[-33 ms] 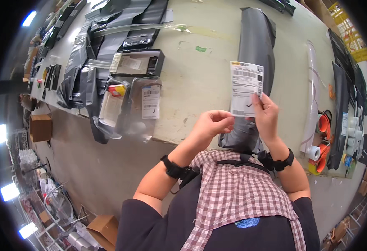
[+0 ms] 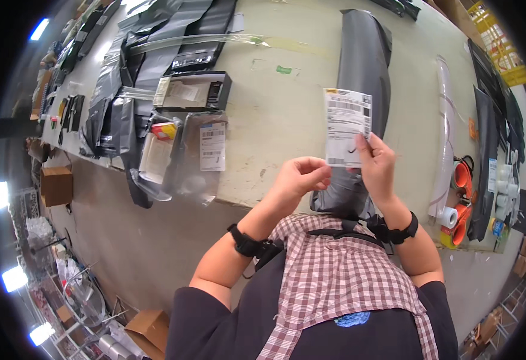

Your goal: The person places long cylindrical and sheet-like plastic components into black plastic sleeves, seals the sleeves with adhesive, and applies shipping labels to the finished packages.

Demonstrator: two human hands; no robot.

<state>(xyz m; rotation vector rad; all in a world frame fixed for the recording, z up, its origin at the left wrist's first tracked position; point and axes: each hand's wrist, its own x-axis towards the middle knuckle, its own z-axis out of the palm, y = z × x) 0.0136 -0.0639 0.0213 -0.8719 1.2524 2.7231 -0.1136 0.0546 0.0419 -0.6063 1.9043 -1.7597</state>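
A white shipping label (image 2: 344, 123) with printed lines and barcodes is held over a long dark grey plastic mailer package (image 2: 364, 54). My right hand (image 2: 376, 163) grips the label by its lower right part, thumb on the front. At the label's lower left corner, my left hand (image 2: 304, 180) is closed in a pinch; its fingertips meet that corner. Beneath both hands the package lies lengthwise on the pale worktable (image 2: 263, 120), its near end close to my apron (image 2: 347, 270).
Grey mailer bags (image 2: 173, 33) lie at the left, beside an open black box (image 2: 198, 90) and a clear plastic pouch (image 2: 197, 156) with a label. To the right are a rolled clear film (image 2: 445, 132), orange tape dispensers (image 2: 461, 219) and white rolls (image 2: 504, 192).
The whole scene has shifted slightly left in view. Both hands keep the same pose at the label.
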